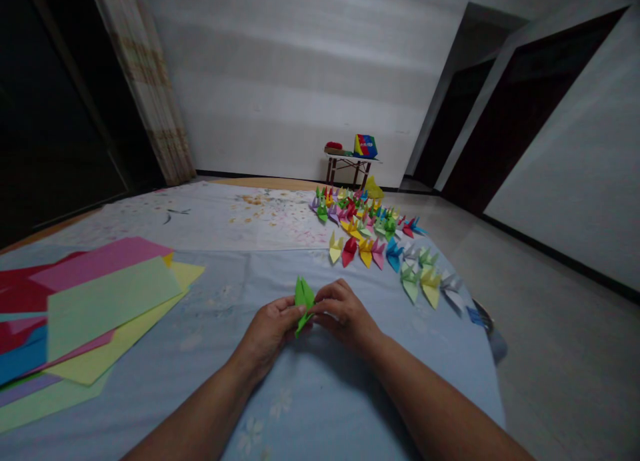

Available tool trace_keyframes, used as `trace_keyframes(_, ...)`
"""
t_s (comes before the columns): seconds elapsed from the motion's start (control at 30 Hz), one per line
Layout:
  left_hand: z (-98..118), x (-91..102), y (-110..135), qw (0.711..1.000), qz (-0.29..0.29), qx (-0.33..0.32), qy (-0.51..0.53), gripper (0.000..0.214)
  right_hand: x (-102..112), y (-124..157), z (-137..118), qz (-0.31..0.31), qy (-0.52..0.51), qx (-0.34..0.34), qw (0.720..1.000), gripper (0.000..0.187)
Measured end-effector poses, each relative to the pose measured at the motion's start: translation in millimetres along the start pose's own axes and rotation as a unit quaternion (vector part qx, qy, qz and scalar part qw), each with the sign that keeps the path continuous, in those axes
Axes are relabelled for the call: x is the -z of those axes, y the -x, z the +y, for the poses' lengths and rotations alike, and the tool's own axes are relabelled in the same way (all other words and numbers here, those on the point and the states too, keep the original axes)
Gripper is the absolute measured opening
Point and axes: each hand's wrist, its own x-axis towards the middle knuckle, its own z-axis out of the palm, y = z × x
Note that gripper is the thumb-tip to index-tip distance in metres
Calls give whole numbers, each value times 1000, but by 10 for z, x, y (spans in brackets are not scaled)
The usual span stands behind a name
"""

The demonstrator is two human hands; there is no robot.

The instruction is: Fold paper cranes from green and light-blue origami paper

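A bright green folded paper [303, 294], narrow and pointed at its upper and lower ends, is held just above the blue tablecloth. My left hand [274, 324] pinches it from the left, with the thumb lying across its front. From the right, my right hand [345, 311] grips its edge between thumb and curled fingers. Part of the paper's lower half is hidden behind the fingers. Beyond my right hand stand several folded paper cranes [349, 251] in many colours.
Loose sheets of coloured paper [115, 307] lie spread at the left. More paper cranes [431, 286] stand near the right edge of the round table [280, 407]. A small side table [350, 159] with a colourful box [365, 146] is by the far wall.
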Motion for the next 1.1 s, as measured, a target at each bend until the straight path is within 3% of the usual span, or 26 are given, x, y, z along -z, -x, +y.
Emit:
trace_keyframes(0.23,0,-18,18,1000,-7,-20,15,24,-47,-2,-70,55,-83,-119,988,3)
trace_keyframes(0.57,27,-74,61,997,-40,-56,-29,31,-132,2,43,78,-107,-210,969,13)
trace_keyframes(0.8,0,-72,42,994,16,-64,-87,34,-176,-16,7,93,-136,-246,955,13)
trace_keyframes(0.93,21,-83,44,991,24,-80,-104,30,-208,-23,2,95,-217,-283,930,17)
trace_keyframes(1.1,39,-96,61,991,8,-85,-103,28,-238,-12,43,84,-339,-328,878,33)
